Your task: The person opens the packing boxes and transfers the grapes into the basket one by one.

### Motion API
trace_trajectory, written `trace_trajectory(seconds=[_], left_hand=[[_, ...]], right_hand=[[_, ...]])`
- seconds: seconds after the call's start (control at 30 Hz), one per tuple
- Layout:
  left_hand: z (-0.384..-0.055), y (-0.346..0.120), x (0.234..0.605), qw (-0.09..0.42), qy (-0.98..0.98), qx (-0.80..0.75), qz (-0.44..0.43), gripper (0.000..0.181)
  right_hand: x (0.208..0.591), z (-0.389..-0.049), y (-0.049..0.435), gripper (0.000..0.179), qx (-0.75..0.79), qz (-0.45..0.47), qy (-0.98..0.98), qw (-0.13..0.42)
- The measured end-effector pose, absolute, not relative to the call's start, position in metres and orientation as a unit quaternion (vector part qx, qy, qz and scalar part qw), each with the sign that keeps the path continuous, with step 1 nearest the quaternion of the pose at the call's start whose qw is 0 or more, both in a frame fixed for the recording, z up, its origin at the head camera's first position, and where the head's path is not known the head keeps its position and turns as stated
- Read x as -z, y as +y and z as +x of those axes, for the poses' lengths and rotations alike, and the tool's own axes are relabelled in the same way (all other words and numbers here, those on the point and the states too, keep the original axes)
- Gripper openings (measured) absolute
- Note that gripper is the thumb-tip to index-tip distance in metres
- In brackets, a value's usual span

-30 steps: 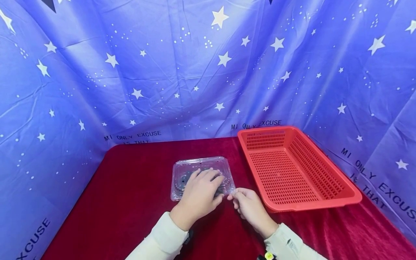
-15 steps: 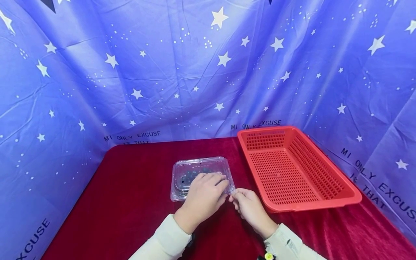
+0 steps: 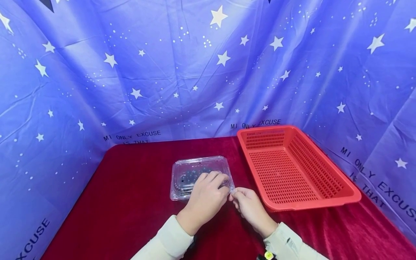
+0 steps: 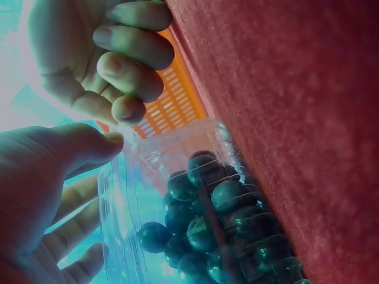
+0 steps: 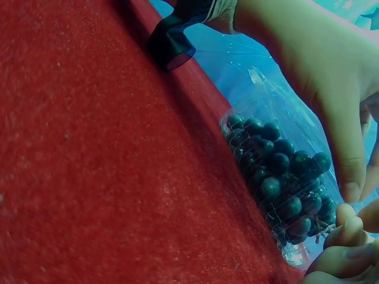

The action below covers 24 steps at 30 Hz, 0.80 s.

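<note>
A clear plastic clamshell box (image 3: pixel 179 167) lies closed on the table, and dark round fruits (image 5: pixel 278 161) show through its walls. My left hand (image 3: pixel 208 198) lies over its near right part, fingers bent on the lid. In the left wrist view its thumb (image 4: pixel 89 148) presses at the rim near the corner. My right hand (image 3: pixel 251 208) pinches that same near right corner, thumb against curled fingers (image 4: pixel 133 77). The two hands' fingertips meet almost at one spot there. The left hand hides the near right part of the box in the head view.
A red plastic basket (image 3: pixel 282 177) with slotted walls stands just right of the box and close to my right hand. Dark red cloth (image 3: pixel 130 202) covers the table. A blue star-printed curtain (image 3: pixel 162 72) hangs behind and along both sides.
My left hand has drawn back from the middle of the lid toward the near right corner, uncovering more of the fruits. The right hand stays at that corner; box and basket keep their places.
</note>
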State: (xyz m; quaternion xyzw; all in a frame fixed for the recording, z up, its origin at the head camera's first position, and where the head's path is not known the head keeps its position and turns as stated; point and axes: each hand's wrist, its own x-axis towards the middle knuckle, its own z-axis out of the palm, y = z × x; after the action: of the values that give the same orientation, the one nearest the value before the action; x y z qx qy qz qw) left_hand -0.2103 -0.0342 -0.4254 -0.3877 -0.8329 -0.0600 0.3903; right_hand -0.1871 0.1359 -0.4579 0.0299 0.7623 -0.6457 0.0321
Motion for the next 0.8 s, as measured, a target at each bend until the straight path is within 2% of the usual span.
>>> trace_trajectory(seconds=[0.8], left_hand=[[-0.2118,-0.0354,0.4254,0.397,-0.829,0.047,-0.390,0.008]], right_hand=[[0.4575,-0.1871,0.1343,0.025,0.641,0.039,0.766,0.030]])
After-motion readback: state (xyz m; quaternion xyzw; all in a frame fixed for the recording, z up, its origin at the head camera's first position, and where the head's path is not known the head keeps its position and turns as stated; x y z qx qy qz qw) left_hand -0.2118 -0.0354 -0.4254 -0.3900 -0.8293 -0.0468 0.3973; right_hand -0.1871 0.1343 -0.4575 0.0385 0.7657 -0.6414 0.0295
